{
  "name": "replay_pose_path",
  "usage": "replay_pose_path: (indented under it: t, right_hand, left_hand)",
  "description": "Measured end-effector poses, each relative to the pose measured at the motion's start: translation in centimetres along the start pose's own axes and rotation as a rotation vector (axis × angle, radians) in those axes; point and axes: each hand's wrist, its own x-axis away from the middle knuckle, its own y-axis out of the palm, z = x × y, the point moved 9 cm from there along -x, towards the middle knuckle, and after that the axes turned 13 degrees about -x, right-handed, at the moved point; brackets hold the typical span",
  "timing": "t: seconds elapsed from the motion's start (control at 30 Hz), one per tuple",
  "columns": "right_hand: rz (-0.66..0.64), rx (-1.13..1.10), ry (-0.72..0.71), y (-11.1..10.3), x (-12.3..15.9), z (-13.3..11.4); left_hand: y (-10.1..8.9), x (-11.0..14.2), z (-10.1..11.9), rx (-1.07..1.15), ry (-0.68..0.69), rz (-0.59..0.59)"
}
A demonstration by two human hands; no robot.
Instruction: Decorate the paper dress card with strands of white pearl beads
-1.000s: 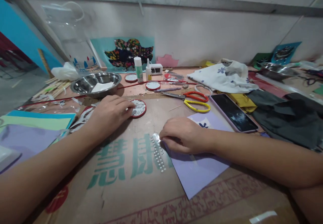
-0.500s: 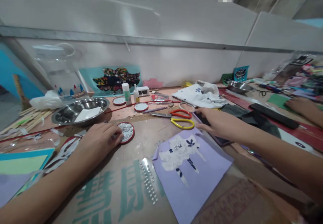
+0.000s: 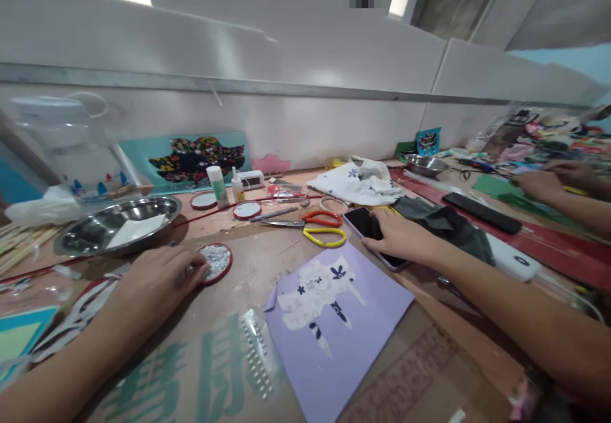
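Observation:
My left hand (image 3: 155, 283) lies knuckles up on the brown cardboard (image 3: 229, 372), its fingertips pinched at the edge of a red-rimmed lid of white pearl beads (image 3: 216, 261). My right hand (image 3: 398, 238) rests flat on a dark phone (image 3: 370, 229), fingers stretched over its screen. Between my arms lies a lilac paper sheet (image 3: 334, 321) bearing a white cut-out figure with dark blue patches. A clear strip of pearl stickers (image 3: 255, 353) lies just left of that sheet.
Red and yellow scissors (image 3: 319, 229) lie behind the sheet. A steel bowl (image 3: 117, 222) sits at the left, glue bottles (image 3: 218, 186) and more red lids behind. White floral cloth (image 3: 358, 181) and dark fabric (image 3: 443, 226) lie to the right. Another person's hands (image 3: 548, 181) work at far right.
My right hand left the lilac sheet and moved right onto the phone, uncovering the white figure. My view lifted and turned right. My left hand stayed at the bead lid.

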Motion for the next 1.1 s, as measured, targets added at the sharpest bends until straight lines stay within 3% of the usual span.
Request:
replay_pose_path:
  t: [0.2,0.67,0.9,1.1]
  right_hand:
    - [0.020,0.015,0.014,0.3,-0.1,0.3]
    - [-0.001,0.034,-0.012,-0.1,0.6,-0.3]
    - [0.054,-0.088,-0.043,-3.0,1.1,1.7]
    - [-0.176,-0.261,-0.122,-1.9,0.3,2.6]
  left_hand:
    - [0.7,-0.3,-0.3,0.042,-0.058,-0.151]
    - [0.6,-0.2,0.0,-0.016,-0.024,-0.218]
    - [1.1,-0.2,-0.5,-0.014,-0.064,-0.216]
    - [1.5,0.0,-0.8,-0.024,-0.055,-0.196]
